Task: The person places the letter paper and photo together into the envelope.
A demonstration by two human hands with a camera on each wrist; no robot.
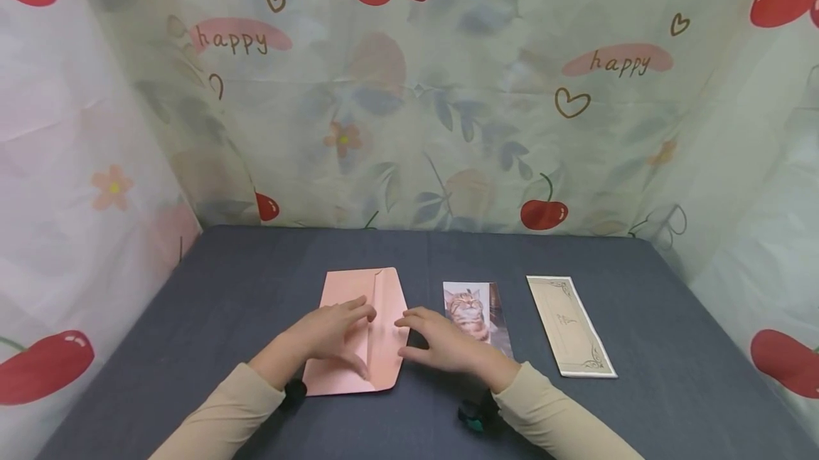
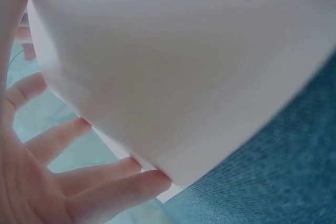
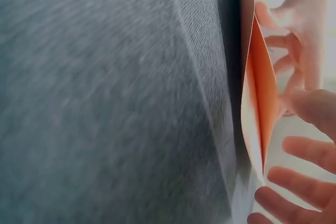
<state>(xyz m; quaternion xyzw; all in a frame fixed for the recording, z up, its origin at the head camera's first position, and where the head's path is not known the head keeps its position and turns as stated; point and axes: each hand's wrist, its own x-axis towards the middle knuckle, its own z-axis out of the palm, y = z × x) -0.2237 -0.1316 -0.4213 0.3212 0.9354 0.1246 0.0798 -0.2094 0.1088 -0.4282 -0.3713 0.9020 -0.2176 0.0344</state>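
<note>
A pink envelope [image 1: 348, 286] lies on the dark table, its flap [image 1: 387, 350] unfolded toward the right. My left hand [image 1: 334, 332] is over the envelope with thumb and fingers spread; in the left wrist view its fingertips [image 2: 155, 181] meet the paper's edge. At the flap's right edge is my right hand [image 1: 441, 340], fingers loosely extended and thumb apart. From the right wrist, the envelope's mouth [image 3: 257, 93] is seen gaping, with the right fingers [image 3: 299, 184] close beside it. Whether they touch the paper, I cannot tell.
A cat picture card [image 1: 467, 312] lies right of the envelope, partly hidden behind my right hand. Farther right is a long beige card [image 1: 569, 328] with ornamental corners. Dark cloth covers the table [image 1: 256, 268]; a printed curtain [image 1: 422, 119] hangs behind and at both sides.
</note>
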